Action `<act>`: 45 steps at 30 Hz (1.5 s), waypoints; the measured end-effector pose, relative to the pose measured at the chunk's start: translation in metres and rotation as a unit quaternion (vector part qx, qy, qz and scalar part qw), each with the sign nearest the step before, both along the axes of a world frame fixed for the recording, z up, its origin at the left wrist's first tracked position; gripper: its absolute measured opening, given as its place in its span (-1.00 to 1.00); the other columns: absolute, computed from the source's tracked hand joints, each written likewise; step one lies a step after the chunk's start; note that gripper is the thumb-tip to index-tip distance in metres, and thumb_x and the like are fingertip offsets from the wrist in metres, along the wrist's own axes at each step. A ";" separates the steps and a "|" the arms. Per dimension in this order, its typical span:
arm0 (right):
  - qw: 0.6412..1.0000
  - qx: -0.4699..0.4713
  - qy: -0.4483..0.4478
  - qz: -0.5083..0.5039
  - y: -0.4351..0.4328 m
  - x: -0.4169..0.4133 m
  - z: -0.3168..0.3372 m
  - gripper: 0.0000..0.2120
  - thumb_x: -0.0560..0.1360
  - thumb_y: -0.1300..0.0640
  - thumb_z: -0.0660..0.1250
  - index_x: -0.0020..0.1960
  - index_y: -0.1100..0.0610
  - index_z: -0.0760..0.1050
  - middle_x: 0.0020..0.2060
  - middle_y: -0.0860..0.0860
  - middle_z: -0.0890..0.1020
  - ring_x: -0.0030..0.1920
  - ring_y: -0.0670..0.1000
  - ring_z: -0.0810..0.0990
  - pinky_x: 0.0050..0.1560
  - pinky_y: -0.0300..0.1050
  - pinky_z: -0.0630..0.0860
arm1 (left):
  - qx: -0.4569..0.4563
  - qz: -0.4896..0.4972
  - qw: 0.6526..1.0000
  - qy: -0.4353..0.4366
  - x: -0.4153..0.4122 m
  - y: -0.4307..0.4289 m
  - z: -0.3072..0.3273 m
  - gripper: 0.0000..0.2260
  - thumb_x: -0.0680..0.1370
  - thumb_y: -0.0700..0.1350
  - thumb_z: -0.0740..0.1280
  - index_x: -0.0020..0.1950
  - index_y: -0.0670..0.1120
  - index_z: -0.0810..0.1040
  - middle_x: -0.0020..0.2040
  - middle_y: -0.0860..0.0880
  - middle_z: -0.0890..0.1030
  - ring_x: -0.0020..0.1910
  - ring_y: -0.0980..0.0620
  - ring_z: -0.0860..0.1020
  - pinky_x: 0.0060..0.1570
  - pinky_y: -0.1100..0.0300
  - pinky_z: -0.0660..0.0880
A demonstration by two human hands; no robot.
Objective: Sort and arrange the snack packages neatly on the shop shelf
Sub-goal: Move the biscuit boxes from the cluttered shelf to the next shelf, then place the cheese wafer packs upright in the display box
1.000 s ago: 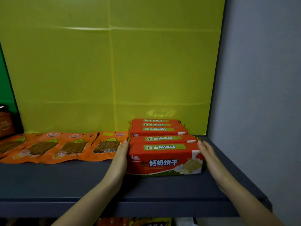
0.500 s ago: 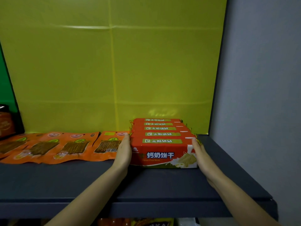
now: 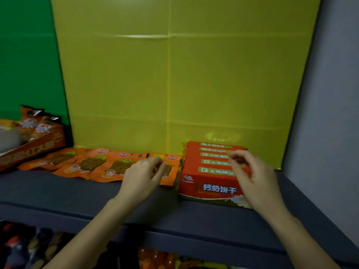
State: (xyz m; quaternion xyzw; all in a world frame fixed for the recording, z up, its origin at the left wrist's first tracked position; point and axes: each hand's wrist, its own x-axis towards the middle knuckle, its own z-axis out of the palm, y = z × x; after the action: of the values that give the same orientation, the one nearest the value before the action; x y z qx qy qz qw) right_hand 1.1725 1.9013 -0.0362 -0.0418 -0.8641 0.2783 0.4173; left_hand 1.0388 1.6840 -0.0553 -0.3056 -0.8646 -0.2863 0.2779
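Note:
Several red biscuit packs [image 3: 210,171] stand in a tight row on the dark shelf [image 3: 77,193], right of centre, running back to the yellow panel. My right hand [image 3: 254,177] hovers in front of the row's right side, fingers loosely curled, holding nothing. My left hand [image 3: 142,177] hangs just left of the packs, over the nearest orange snack pouch [image 3: 171,167], fingers loosely curled and empty. Several flat orange pouches [image 3: 93,164] lie overlapping in a line to the left.
An open orange display box [image 3: 33,146] with small packets stands at the shelf's far left. A grey wall [image 3: 330,113] bounds the shelf on the right. Blurred packages [image 3: 155,257] fill the shelf below.
Both hands have let go of the sides of the biscuit row and lifted slightly, fingers now curled. The camera has swung left, bringing the display box into view.

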 end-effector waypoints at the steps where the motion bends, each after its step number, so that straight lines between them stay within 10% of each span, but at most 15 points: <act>1: 0.999 0.033 -0.027 0.033 -0.015 -0.008 0.001 -0.84 0.55 0.03 0.24 0.10 -0.01 0.51 -0.04 -0.15 0.56 -0.01 -0.13 0.55 -0.06 -0.21 0.52 | -0.051 0.040 0.997 0.040 0.000 -0.016 -0.001 -0.69 0.55 0.09 0.10 -0.15 -0.05 0.53 -0.22 0.02 0.62 -0.21 -0.07 0.57 -0.37 0.14 0.35; 7: 0.962 0.162 -0.122 0.184 -0.127 -0.058 -0.012 -0.82 0.58 -0.01 0.17 0.11 -0.11 0.51 0.03 -0.27 0.56 0.06 -0.22 0.51 0.02 -0.26 0.45 | -0.164 0.191 0.967 0.047 0.005 -0.140 -0.013 -0.73 0.48 0.06 0.12 -0.27 -0.03 0.51 -0.32 0.01 0.60 -0.32 -0.09 0.59 -0.54 0.28 0.01; 20: 0.874 0.250 -0.136 0.393 -0.412 -0.158 -0.027 -0.77 0.58 -0.06 0.12 0.18 -0.14 0.45 0.13 -0.23 0.54 0.17 -0.14 0.49 -0.05 -0.21 0.35 | -0.227 0.399 0.888 -0.015 0.031 -0.414 -0.023 -0.73 0.60 0.10 0.08 0.01 -0.01 0.48 -0.01 0.03 0.59 -0.01 -0.03 0.58 -0.31 0.18 0.28; 45: 0.849 0.238 -0.138 0.452 -0.914 -0.409 -0.018 -0.74 0.58 -0.06 0.12 0.21 -0.12 0.46 0.18 -0.16 0.56 0.19 -0.02 0.51 0.04 -0.09 0.41 | -0.184 0.459 0.867 -0.063 -0.170 -0.867 -0.023 -0.72 0.58 0.15 0.09 0.01 0.01 0.49 -0.05 0.08 0.57 -0.08 0.07 0.54 -0.23 0.17 0.45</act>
State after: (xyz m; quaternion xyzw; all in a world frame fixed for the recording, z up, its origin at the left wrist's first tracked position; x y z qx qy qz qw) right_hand 0.7638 0.9868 -0.0539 0.4162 -0.8757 0.2138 0.1194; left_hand 0.8684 0.8168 -0.0785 0.0990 -0.9600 0.0194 0.2610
